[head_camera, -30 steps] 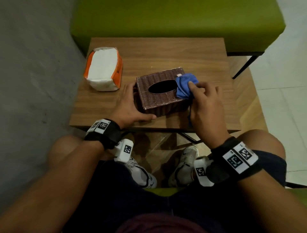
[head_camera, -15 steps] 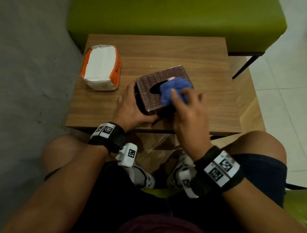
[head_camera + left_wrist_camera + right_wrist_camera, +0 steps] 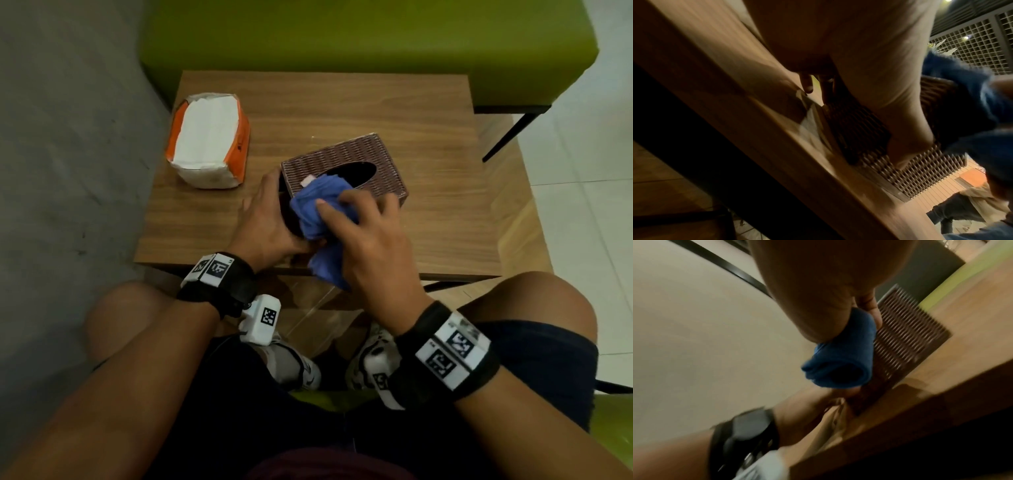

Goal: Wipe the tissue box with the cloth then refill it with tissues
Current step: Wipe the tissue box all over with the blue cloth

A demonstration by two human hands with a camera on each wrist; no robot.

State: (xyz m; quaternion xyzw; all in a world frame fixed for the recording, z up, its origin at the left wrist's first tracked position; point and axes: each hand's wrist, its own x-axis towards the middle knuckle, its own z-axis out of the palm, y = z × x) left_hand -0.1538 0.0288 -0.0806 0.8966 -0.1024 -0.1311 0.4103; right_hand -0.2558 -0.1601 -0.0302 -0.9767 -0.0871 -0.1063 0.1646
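Note:
A brown woven tissue box (image 3: 373, 161) with a dark oval slot stands near the front of the wooden table (image 3: 342, 106). My left hand (image 3: 270, 219) grips its near-left corner, thumb on the front face (image 3: 900, 154) and fingers along the left side. My right hand (image 3: 363, 233) holds a bunched blue cloth (image 3: 318, 205) against the box's near-left top and front; a tail of cloth hangs past the table edge. In the right wrist view the cloth (image 3: 840, 356) sits in my palm beside the woven box (image 3: 906, 340).
An opened orange and white pack of tissues (image 3: 209, 140) lies at the table's left. A green bench (image 3: 376, 41) stands behind the table. A grey wall runs along the left, tiled floor on the right. My knees and shoes are under the near edge.
My right hand has dragged the cloth from the box's right end across the top to its near-left corner. The left hand has kept its hold on the box.

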